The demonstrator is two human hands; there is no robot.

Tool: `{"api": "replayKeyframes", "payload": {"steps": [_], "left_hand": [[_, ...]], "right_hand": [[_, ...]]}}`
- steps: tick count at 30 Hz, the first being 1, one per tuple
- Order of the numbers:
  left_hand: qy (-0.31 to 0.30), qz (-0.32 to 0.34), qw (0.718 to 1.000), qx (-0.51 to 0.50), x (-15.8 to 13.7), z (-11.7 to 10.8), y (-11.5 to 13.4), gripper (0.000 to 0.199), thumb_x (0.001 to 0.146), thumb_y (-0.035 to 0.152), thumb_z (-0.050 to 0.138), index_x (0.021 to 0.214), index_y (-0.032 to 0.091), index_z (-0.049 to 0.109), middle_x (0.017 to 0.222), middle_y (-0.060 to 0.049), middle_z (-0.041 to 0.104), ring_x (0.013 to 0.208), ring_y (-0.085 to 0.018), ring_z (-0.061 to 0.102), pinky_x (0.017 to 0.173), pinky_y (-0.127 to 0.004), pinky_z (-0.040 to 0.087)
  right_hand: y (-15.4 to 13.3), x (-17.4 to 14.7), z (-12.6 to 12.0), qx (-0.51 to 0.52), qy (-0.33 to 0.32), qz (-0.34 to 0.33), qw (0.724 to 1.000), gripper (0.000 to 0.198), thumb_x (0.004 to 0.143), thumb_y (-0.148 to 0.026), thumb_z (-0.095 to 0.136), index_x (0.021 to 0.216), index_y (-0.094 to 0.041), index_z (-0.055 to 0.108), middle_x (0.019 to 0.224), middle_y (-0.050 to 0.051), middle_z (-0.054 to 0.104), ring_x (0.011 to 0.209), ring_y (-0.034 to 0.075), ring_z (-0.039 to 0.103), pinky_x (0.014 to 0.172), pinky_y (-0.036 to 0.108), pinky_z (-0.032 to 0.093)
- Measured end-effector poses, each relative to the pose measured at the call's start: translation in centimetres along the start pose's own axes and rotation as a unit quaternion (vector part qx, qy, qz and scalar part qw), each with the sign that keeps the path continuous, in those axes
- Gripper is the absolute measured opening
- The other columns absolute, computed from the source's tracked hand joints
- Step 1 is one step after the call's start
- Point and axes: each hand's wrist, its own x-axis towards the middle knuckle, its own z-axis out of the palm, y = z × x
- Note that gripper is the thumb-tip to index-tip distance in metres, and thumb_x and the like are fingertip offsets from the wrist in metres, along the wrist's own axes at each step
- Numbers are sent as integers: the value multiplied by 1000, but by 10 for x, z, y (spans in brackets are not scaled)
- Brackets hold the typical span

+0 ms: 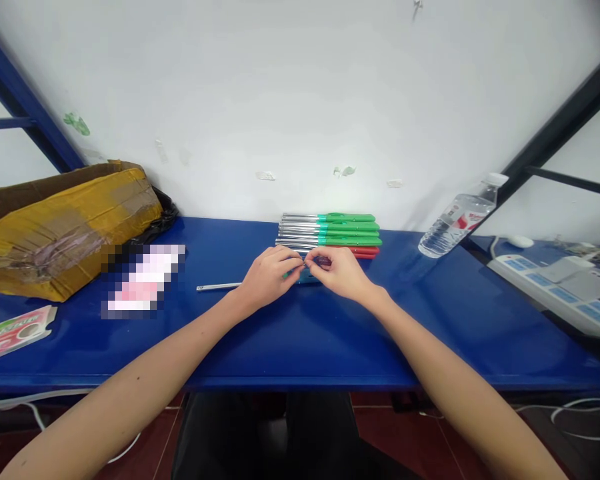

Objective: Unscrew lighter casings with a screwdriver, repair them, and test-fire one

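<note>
A metal-stemmed tool (219,287) lies under the fingers of the left hand (270,275), its stem poking out to their left. Thumb and fingertips of that hand and of the right hand (345,272) draw together, nearly meeting; what they pinch is too small to tell. Just beyond the fingers sits a row of green- and red-handled tools (353,228). Farther out, a bottle (455,220) stands right of them, a taped box (75,230) left.
</note>
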Motion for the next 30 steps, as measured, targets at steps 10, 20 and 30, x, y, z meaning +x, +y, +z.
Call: {"api": "replayKeyframes", "payload": {"steps": [10, 20, 30], "left_hand": [[-22, -223, 966, 132, 3, -27, -41, 24, 92, 28, 52, 89, 19, 74, 104, -6, 72, 99, -25, 64, 87, -38, 51], [-186, -362, 900, 157, -14, -34, -89, 29, 89, 33, 52, 100, 23, 77, 113, -7, 72, 107, -29, 64, 89, -37, 53], [-225, -342, 903, 130, -18, -34, -103, 37, 87, 33, 52, 114, 18, 73, 118, -11, 70, 112, -32, 63, 97, -41, 49]], "right_hand": [[5, -1, -13, -94, -5, -14, 995, 33, 95, -43, 47, 86, -19, 67, 72, 2, 66, 62, 15, 54, 59, 26, 32], [32, 0, -19, 62, 146, -24, 987, 46, 99, -52, 35, 93, -18, 64, 78, 5, 66, 71, 18, 61, 71, 29, 46], [43, -7, -9, 64, 214, -38, 974, 51, 100, -54, 28, 97, -18, 65, 98, 9, 64, 91, 20, 61, 86, 35, 48]]}}
